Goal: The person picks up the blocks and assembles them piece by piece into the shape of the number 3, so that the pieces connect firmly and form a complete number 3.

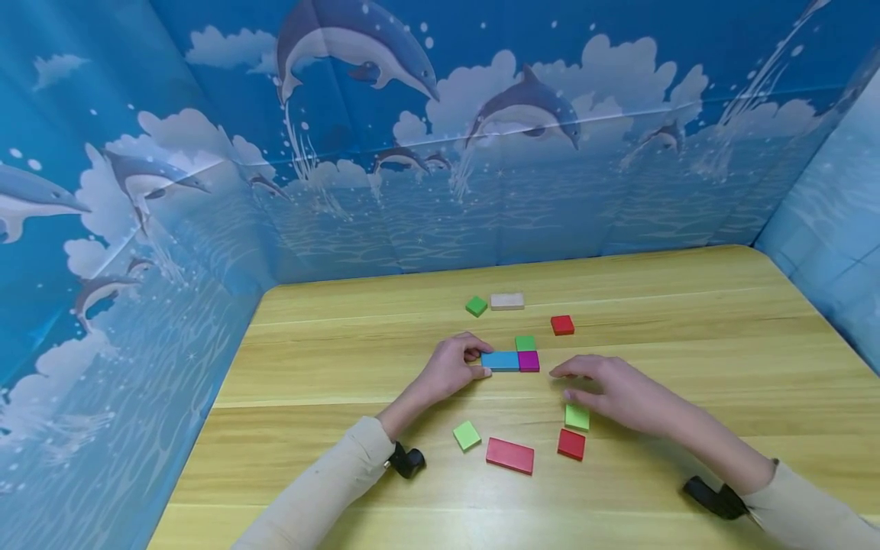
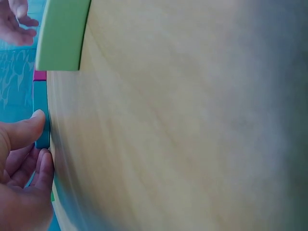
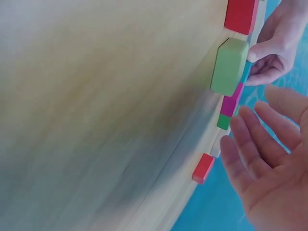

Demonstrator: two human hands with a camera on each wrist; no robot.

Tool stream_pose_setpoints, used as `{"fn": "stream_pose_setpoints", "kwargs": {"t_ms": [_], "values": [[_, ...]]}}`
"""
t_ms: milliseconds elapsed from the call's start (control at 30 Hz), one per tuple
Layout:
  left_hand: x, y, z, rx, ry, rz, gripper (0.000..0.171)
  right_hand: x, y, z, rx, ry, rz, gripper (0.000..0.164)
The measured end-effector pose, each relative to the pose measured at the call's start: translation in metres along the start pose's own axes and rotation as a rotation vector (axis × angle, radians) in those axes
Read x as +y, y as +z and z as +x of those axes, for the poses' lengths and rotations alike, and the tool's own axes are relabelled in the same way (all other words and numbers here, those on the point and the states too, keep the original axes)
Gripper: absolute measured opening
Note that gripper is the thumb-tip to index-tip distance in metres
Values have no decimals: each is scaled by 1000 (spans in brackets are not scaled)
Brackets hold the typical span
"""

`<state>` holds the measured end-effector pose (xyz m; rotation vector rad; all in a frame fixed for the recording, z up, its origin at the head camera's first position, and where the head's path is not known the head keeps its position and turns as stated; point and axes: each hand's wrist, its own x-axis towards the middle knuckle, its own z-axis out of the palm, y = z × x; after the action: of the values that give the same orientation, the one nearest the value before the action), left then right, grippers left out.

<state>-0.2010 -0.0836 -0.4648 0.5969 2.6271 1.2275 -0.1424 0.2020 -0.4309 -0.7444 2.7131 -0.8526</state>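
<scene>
My left hand (image 1: 450,368) pinches the left end of a blue rectangular block (image 1: 500,361) lying on the table, thumb on the near side and fingers on the far side. Against the block's right end sits a purple square block (image 1: 528,361). A green square block (image 1: 525,344) stands just behind the purple one. To the right, my right hand (image 1: 622,389) hovers with relaxed fingers and holds nothing, as the palm (image 3: 274,187) in the right wrist view shows. Under its thumb lies a light green block (image 1: 577,417), with a red square block (image 1: 571,444) close in front.
Nearer me lie another light green block (image 1: 467,436) and a red rectangular block (image 1: 510,456). Toward the back are a green block (image 1: 477,306), a pale pinkish rectangular block (image 1: 507,302) and a red block (image 1: 562,325). A dolphin-print curtain (image 1: 440,214) borders the wooden table (image 1: 309,328).
</scene>
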Motion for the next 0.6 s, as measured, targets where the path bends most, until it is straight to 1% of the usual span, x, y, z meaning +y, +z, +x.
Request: {"fn": "stream_pose_setpoints", "kwargs": {"t_ms": [100, 267, 400, 600], "values": [[-1, 0, 0, 0, 1, -1, 27, -1, -1, -8, -33, -8, -8, 36], [-1, 0, 0, -1, -1, -2, 28, -2, 1, -20, -80, 1, 5, 39], [-1, 0, 0, -3, 5, 2, 27, 1, 3, -28, -99, 2, 16, 43], [0, 1, 0, 2, 6, -3, 27, 4, 6, -32, -108, 30, 20, 44]]}}
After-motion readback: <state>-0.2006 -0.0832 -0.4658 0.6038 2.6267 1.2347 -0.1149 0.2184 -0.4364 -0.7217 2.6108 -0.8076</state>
